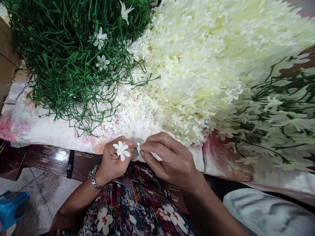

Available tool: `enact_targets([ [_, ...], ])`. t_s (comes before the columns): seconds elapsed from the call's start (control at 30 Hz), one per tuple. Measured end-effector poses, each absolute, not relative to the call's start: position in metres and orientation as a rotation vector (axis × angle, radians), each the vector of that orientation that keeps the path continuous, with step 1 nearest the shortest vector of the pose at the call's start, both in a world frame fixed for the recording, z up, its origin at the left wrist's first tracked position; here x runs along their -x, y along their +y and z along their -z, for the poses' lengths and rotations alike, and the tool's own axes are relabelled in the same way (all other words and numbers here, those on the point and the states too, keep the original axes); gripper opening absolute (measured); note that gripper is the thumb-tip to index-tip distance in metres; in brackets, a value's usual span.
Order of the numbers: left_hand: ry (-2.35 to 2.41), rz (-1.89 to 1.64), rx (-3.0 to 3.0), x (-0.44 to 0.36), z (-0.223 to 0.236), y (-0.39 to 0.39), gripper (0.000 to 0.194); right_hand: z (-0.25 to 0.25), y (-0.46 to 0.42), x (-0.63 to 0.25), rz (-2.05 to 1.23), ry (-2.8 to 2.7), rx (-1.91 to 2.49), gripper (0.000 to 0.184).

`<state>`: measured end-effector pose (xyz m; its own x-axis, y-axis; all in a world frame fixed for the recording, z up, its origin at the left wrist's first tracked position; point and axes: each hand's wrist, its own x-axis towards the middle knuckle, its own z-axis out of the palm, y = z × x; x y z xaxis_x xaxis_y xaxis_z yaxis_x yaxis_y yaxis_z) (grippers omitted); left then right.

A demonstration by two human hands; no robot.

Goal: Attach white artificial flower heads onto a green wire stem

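Observation:
My left hand is closed around a green artificial flower stem, mostly hidden in the fist. One white artificial flower sticks out over its knuckles. Between the thumb and forefinger of my right hand is a small white flower head, pinched at the green stem tip that comes out of my left fist. Both hands are close together at the table's front edge. Just beyond them lie loose white thread-like pieces and a big heap of pale yellow-white flower heads.
Green plastic stems are piled at the back left, a few carrying white flowers. At the right lies a bunch of stems with white flowers. A floral cloth covers the table. A blue plastic object stands at the lower left.

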<state>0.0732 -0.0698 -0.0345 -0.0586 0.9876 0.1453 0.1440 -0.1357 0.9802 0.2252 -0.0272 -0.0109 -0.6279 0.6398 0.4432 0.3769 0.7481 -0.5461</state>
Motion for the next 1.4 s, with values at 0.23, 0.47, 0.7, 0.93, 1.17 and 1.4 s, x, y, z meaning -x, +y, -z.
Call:
enact_targets([
  [0.23, 1.296, -1.293, -1.415, -0.074, 0.034, -0.07, 0.01, 0.019, -0.026, -0.222, -0.546, -2.321, 0.75, 0.017],
  [0.47, 1.33, -1.315, -1.442, -0.077, 0.035, -0.069, 0.011, 0.025, -0.025, -0.219, -0.669, -2.269, 0.76, 0.017],
  [0.7, 1.336, -1.333, -1.462, -0.077, 0.034, -0.069, 0.013, 0.027, -0.026, -0.215, -0.723, -2.222, 0.771, 0.016],
  [0.93, 1.356, -1.338, -1.453, -0.077, 0.034, -0.069, 0.014, 0.029, -0.027, -0.211, -0.712, -2.201, 0.755, 0.015],
  [1.17, 1.317, -1.343, -1.38, -0.075, 0.036, -0.071, 0.011, 0.021, -0.025, -0.217, -0.74, -2.184, 0.729, 0.02],
  [1.4, 1.385, -1.429, -1.47, -0.076, 0.041, -0.075, 0.011, 0.011, -0.025, -0.224, -0.643, -2.221, 0.777, 0.02],
])
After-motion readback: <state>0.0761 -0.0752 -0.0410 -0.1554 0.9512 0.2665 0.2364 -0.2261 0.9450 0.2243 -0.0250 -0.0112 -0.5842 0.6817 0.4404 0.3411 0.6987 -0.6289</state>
